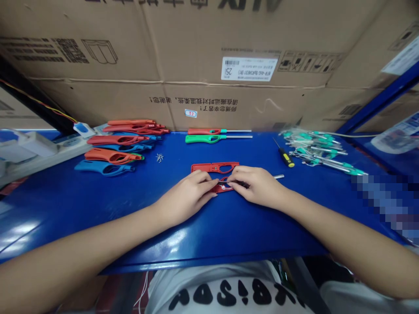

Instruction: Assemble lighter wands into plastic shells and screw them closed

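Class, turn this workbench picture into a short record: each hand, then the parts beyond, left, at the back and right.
left hand: at the near red shell
right hand: at the same shell
just beyond: another red shell
left: coloured shells; small screws
back: red-handled piece, green-handled piece, both with metal rods
right: yellow-and-black screwdriver; green-ended rods, heaped
surface: blue table

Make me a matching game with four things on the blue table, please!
1. Screwdriver
2. Little metal pieces
3. Red handle half
4. Metal rods

A. Next to the left hand and right hand
B. In a heap on the right, with teal parts
C. Yellow and black
D. In a small silvery pile

Pairs: 1-C, 2-D, 3-A, 4-B
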`<act>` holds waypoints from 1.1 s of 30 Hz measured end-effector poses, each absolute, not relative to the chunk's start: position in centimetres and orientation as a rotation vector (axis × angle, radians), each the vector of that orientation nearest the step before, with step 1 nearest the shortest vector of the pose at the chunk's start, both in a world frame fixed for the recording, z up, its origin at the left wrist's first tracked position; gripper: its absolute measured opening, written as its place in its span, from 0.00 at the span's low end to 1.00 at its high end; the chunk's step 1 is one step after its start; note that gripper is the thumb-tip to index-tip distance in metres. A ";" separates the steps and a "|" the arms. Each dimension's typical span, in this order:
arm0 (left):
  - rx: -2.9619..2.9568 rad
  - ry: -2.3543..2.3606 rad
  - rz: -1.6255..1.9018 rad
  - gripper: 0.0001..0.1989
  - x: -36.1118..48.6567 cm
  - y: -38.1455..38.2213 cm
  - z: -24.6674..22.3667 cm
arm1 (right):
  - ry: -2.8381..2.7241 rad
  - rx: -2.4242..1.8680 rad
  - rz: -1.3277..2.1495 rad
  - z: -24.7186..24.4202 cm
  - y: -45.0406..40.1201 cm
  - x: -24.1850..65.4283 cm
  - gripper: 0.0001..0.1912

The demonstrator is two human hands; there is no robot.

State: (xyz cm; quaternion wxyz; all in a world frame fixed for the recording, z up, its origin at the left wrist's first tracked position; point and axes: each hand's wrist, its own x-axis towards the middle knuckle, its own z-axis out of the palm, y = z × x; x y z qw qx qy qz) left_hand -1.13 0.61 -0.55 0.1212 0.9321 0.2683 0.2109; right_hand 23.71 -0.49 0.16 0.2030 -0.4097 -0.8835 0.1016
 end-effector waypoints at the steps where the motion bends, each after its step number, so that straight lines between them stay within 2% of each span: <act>1: 2.722 0.779 0.624 0.14 -1.1 0.7 -0.6 | -2.454 -1.139 0.296 0.1 -0.4 23.7 0.09; 10: 2.792 0.776 0.542 0.13 -1.0 0.5 -0.2 | -2.426 -1.080 0.435 0.5 -0.2 23.7 0.07; 14: 2.844 0.853 0.402 0.15 -0.7 0.0 0.7 | -2.341 -1.129 0.619 1.2 0.0 24.0 0.06; 18: 2.848 0.847 0.432 0.14 -0.8 -0.1 0.7 | -2.328 -1.128 0.779 1.7 0.3 24.7 0.04; 27: 2.762 0.729 0.540 0.16 -1.0 0.0 0.1 | -2.469 -1.071 0.844 2.5 0.3 25.6 0.07; 33: 2.824 0.726 0.494 0.18 -1.0 0.0 0.1 | -2.537 -0.981 0.799 3.1 0.0 25.7 0.09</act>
